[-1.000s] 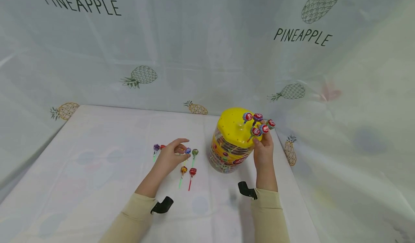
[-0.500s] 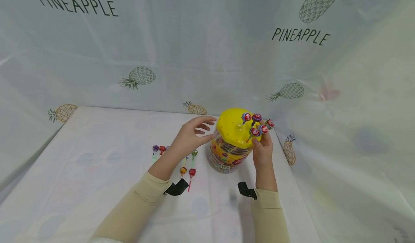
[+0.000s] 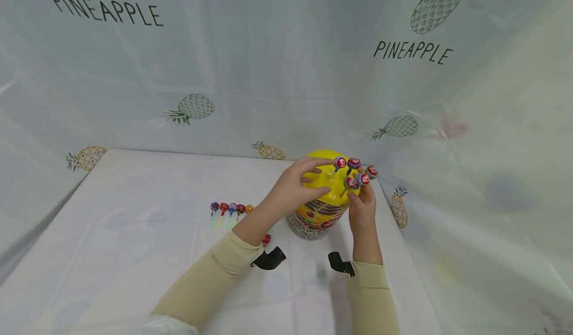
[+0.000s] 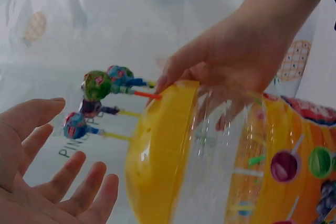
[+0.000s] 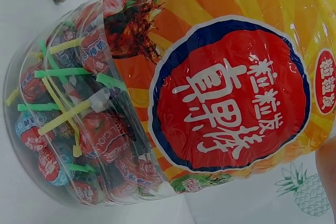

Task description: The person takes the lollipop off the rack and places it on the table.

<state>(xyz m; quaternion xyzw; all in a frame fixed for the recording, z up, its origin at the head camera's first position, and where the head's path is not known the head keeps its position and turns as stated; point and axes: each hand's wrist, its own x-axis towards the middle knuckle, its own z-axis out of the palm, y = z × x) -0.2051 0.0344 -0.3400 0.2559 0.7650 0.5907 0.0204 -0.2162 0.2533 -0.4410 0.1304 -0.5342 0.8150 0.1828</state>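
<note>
A tall clear candy jar (image 5: 126,129) with a yellow lid (image 3: 322,176) stands on the table, full of wrapped lollipops. Several lollipops (image 3: 351,182) stick up from the right side of the lid by their sticks. My right hand (image 3: 363,210) grips the jar's right side near the lid, its thumb at the lid's edge; the left wrist view shows its fingers behind the clear wall. Over the lid hovers my left hand (image 3: 297,183), fingers spread close to the standing lollipops (image 4: 76,126) and holding nothing.
A row of lollipops (image 3: 232,208) lies on the white table (image 3: 147,255) left of the jar. One red lollipop (image 3: 266,239) shows by the left sleeve, which hides others. A pineapple-print curtain (image 3: 268,76) hangs behind and to the right.
My left hand has travelled from the lollipops on the table rightward and up, past the jar's left side, to above the lid. My right hand keeps its hold on the jar.
</note>
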